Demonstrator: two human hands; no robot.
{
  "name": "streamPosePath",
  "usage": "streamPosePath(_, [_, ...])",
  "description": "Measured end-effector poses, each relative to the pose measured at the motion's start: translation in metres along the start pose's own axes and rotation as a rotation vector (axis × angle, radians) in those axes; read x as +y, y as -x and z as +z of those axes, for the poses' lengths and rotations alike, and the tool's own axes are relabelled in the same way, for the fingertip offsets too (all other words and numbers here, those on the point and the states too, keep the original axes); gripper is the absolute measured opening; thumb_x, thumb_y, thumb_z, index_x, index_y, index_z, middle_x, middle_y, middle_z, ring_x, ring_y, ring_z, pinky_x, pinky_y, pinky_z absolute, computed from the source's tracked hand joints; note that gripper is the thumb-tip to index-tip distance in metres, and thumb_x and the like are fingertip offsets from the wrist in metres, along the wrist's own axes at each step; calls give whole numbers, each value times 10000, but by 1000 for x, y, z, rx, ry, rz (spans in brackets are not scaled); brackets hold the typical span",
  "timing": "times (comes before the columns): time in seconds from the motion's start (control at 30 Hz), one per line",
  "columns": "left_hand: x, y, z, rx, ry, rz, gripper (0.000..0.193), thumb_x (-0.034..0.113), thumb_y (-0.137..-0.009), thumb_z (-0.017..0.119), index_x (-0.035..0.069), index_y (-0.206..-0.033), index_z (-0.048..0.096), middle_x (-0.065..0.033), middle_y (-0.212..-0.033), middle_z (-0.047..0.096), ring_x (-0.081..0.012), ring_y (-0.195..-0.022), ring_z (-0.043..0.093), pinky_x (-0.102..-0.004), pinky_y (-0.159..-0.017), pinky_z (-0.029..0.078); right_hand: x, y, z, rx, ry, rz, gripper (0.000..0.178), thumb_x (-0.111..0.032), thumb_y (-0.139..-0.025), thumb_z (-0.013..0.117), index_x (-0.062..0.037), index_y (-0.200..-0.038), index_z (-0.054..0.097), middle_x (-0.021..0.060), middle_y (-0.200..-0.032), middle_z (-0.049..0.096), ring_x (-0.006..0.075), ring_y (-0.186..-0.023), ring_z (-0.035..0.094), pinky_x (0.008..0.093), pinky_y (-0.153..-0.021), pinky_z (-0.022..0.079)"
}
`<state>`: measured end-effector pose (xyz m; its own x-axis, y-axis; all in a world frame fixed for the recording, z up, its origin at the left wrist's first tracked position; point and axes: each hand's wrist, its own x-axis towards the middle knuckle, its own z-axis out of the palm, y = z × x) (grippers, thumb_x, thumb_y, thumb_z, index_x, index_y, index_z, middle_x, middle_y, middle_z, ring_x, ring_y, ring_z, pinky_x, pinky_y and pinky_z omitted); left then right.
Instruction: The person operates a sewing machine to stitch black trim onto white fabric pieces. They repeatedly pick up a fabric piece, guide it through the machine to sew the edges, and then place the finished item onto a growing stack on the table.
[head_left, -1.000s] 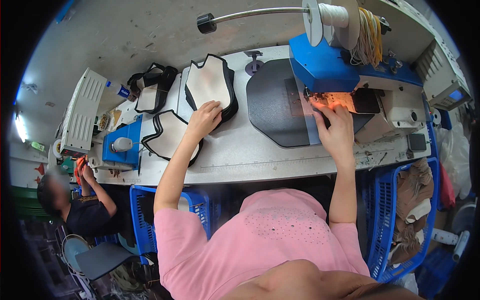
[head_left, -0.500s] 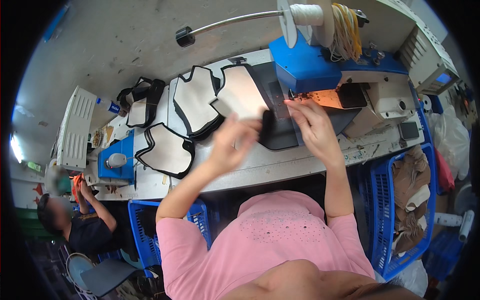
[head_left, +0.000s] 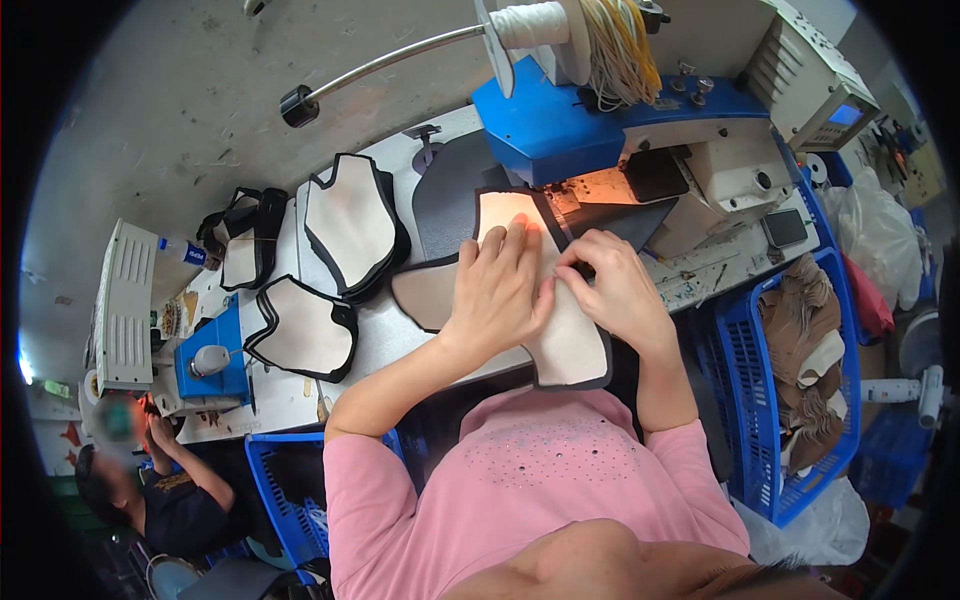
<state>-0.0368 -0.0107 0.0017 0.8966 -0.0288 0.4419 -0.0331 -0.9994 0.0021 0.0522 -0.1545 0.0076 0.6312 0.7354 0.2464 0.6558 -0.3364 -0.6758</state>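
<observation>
A cream fabric panel (head_left: pixel 565 335) with black edging lies under both my hands, its upper end beside the sewing machine (head_left: pixel 548 125) and its lower end reaching past the table's front edge. My left hand (head_left: pixel 497 285) rests flat on it, fingers stretched out. On the panel's right border, the thumb and fingers of my right hand (head_left: pixel 615 285) are pinched together. A side lobe of cream fabric extends left from under my left hand. Further left lie a stack of similar panels (head_left: pixel 350 225) and another cream panel group (head_left: pixel 303 330).
Black-edged pieces tied in a bundle (head_left: pixel 240 250) lie at the far left. A blue crate (head_left: pixel 745 400) of brown and white scraps stands right. A phone-like dark device (head_left: pixel 784 228) lies on the table. Another person (head_left: pixel 180 495) works at lower left.
My left hand has come down flat on a cream panel, which now extends toward me over the table edge. My right hand has moved from near the needle to pinch its border. The view has shifted.
</observation>
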Motion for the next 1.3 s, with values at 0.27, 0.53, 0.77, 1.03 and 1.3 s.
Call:
streamPosePath(0.27, [1,-3,4,-51,47,63,510,316,-655,558,23,-1072,530,-170,-1198,479,-304,-1021,472,-381,-728,385,7,-19,25,276,136,-51,286,-46,-732,568,56,-1000,568,149,-834,564,300,-839,526,403,-751,390])
streamPosePath(0.53, [-1,-14,9,-65,23,68,429,285,-643,552,61,-1010,546,-182,-1148,508,-317,-960,500,-400,-681,438,16,-27,27,228,54,22,272,-27,-733,539,34,-996,579,153,-894,578,303,-907,525,386,-792,381])
streamPosePath(0.77, [-8,-28,12,-44,30,106,370,244,-664,554,26,-963,531,-213,-1109,525,-332,-893,528,-399,-688,437,27,-42,27,223,17,-4,259,-42,-713,545,32,-954,607,190,-899,602,326,-915,545,415,-809,394])
streamPosePath(1.03, [-14,-38,10,-54,92,168,314,234,-683,558,-2,-890,544,-213,-976,554,-326,-843,547,-401,-694,427,26,-40,20,233,-82,64,217,-35,-737,564,59,-927,607,189,-797,602,321,-765,572,372,-709,437])
streamPosePath(1.3, [-18,-45,2,-170,68,157,323,278,-755,551,-26,-863,562,-204,-843,581,-324,-796,577,-474,-852,379,21,-34,8,173,-187,93,192,-59,-761,556,56,-904,612,222,-818,597,362,-784,576,415,-730,446])
